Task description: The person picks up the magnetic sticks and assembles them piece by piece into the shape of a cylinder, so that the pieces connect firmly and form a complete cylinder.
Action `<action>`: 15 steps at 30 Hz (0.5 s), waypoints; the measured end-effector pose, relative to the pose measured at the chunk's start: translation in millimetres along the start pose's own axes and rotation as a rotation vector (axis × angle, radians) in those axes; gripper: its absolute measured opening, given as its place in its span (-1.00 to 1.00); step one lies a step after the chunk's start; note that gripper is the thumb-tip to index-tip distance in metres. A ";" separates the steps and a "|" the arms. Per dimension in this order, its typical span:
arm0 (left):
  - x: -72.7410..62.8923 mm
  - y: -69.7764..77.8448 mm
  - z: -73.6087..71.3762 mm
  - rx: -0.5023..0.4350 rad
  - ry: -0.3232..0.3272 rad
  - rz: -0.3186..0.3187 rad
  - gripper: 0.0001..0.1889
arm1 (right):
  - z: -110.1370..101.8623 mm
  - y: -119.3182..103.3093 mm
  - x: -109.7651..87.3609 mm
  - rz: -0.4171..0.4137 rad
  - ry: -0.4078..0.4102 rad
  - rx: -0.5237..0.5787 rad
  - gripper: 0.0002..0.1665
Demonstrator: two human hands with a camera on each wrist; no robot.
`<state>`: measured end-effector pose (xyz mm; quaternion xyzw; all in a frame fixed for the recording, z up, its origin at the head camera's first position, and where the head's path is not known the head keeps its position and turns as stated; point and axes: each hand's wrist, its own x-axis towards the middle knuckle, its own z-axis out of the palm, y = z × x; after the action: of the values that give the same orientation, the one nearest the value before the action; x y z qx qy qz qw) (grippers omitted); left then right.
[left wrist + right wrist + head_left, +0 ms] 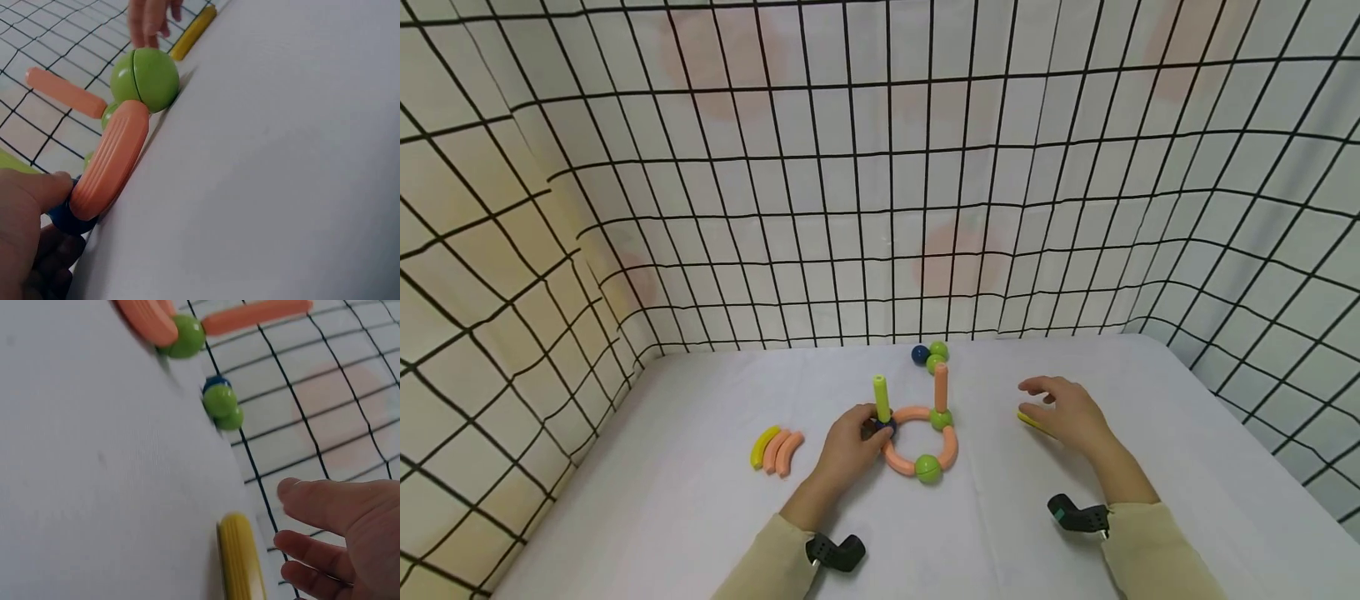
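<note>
My left hand (848, 443) pinches a dark blue ball (70, 219) between thumb and fingers. The ball belongs to a ring of curved orange rods (952, 447) joined by green balls (928, 468), lying on the table. From the blue ball rises a straight yellow-green rod (882, 398); a straight orange rod (942, 387) stands on the far green ball (940, 419). To the right, my right hand (1072, 418) hovers with loosely bent fingers apart, holding nothing. Just beside it a yellow rod (239, 562) lies on the table, partly hidden by the hand in the head view.
Left of the ring lie a curved yellow rod (764, 447) and two curved orange rods (788, 452) side by side. Near the back edge sit a dark blue ball (921, 355) and two green balls (937, 350). Black-gridded white cloth (850, 250) walls the white table (685, 533).
</note>
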<state>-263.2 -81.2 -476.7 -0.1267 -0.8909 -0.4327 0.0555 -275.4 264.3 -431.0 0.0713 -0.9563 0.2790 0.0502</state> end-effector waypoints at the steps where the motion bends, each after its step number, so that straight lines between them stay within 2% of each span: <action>1: 0.4 -0.2 -0.8 -0.004 -0.011 0.001 -0.73 | -1.3 4.7 -0.2 0.012 -0.015 -0.005 -0.53; 8: 0.7 -0.5 -7.0 -0.042 -0.078 0.007 -0.69 | -1.3 27.9 -0.1 0.035 -0.063 -0.025 -0.55; 15: -0.5 0.1 -9.2 -0.060 -0.080 0.002 -0.69 | -2.7 28.9 -1.4 0.048 -0.109 0.007 -0.58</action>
<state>-262.8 -88.4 -471.1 -0.1463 -0.8790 -0.4536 0.0162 -278.6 290.0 -444.2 0.0636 -0.9582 0.2790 -0.0089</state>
